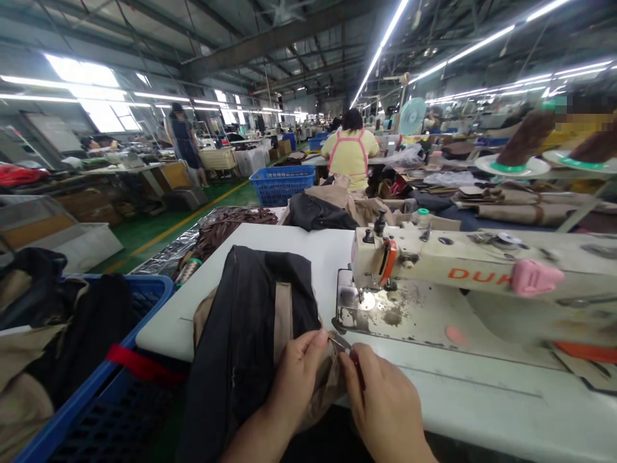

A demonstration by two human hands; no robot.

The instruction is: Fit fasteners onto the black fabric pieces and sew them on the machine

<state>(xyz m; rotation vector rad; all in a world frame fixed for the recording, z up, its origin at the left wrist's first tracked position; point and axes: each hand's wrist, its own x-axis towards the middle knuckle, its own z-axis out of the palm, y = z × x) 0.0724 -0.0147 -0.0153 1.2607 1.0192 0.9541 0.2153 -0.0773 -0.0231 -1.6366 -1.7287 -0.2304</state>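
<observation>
Left hand (299,376) is pinching the tan edge of the garment (250,308), fingers closed on the cloth, just left of the machine (434,263). Right hand (385,405) is gripping what appear to be snips (341,341), tips touching that edge. Judged step: trimming at the seam. Any cut is calling for taut cloth. Beyond the machine, a person (350,151) is sitting.

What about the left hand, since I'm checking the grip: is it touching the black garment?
Touching. The head view shows the left hand with fingertips pinching the tan edge of the black garment.
</observation>
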